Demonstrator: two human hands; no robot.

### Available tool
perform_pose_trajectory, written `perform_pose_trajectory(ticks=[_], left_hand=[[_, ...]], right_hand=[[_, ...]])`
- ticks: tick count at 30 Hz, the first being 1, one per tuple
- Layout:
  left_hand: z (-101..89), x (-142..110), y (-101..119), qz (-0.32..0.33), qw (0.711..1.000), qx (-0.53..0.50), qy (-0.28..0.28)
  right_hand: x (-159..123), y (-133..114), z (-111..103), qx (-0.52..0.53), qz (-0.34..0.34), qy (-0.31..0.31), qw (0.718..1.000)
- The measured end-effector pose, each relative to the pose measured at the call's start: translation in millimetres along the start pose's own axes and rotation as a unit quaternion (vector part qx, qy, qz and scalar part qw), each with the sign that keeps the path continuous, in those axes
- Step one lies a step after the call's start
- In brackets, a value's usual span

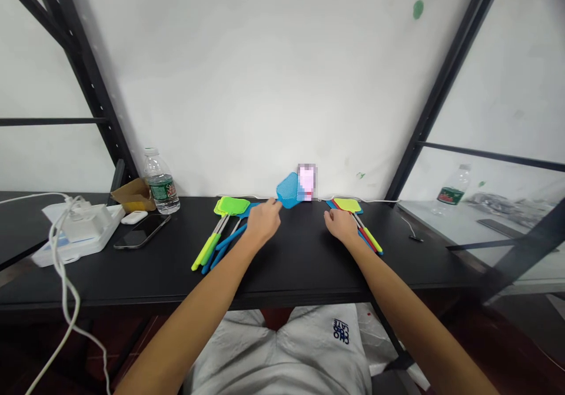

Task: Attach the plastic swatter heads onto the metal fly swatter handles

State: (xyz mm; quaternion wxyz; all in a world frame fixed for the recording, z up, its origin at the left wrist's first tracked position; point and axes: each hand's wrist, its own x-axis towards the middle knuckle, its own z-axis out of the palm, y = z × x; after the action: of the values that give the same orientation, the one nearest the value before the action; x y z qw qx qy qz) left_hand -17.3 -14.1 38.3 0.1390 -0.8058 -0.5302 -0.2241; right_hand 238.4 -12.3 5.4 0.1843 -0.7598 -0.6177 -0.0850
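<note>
My left hand [263, 221] is closed around a blue fly swatter [289, 191], its mesh head tilted up past my fingers and its blue handle running back under my wrist. To the left lies a pile of fly swatters: yellow-green and green ones [233, 206] on top, blue handles [218, 256] beside them. My right hand [341, 223] rests with curled fingers at the left side of a second pile. That pile shows a yellow fly swatter [348, 205] over red and blue ones. Whether the right fingers pinch anything is hidden.
A pixelated phone-like screen [308, 182] leans on the wall behind the black table [300, 265]. Leftward stand a water bottle [162, 183], a cardboard box [135, 195], a dark phone [142, 231], a small white case [134, 218] and a white power strip with cables [83, 236]. Black metal posts flank the table.
</note>
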Motion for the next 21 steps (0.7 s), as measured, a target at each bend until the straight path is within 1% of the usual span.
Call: perform_pose_trajectory(ticks=[3, 5, 9, 12, 17, 21], left_hand=[[8.0, -7.6, 22.0, 0.078, 0.996, -0.010, -0.044], [12.5, -12.5, 33.0, 0.121, 0.990, -0.026, -0.066], [17.8, -18.9, 45.1, 0.156, 0.981, -0.075, -0.088], [20.0, -19.6, 47.1, 0.154, 0.977, -0.108, -0.102], [23.9, -17.4, 45.9, 0.131, 0.977, -0.123, -0.117], [26.8, -16.2, 45.9, 0.118, 0.978, -0.125, -0.121]], right_hand=[[-1.5, -3.4, -2.7, 0.039, 0.009, 0.051, 0.998], [-2.5, -5.9, -3.5, 0.063, 0.016, 0.082, 0.995], [-3.7, -13.4, -0.9, 0.087, 0.011, 0.124, 0.988], [-3.7, -22.0, 3.2, 0.092, 0.002, 0.110, 0.990], [-1.2, -34.9, 11.2, 0.105, 0.037, 0.044, 0.993], [4.8, -40.7, 18.4, 0.127, 0.055, 0.025, 0.990]])
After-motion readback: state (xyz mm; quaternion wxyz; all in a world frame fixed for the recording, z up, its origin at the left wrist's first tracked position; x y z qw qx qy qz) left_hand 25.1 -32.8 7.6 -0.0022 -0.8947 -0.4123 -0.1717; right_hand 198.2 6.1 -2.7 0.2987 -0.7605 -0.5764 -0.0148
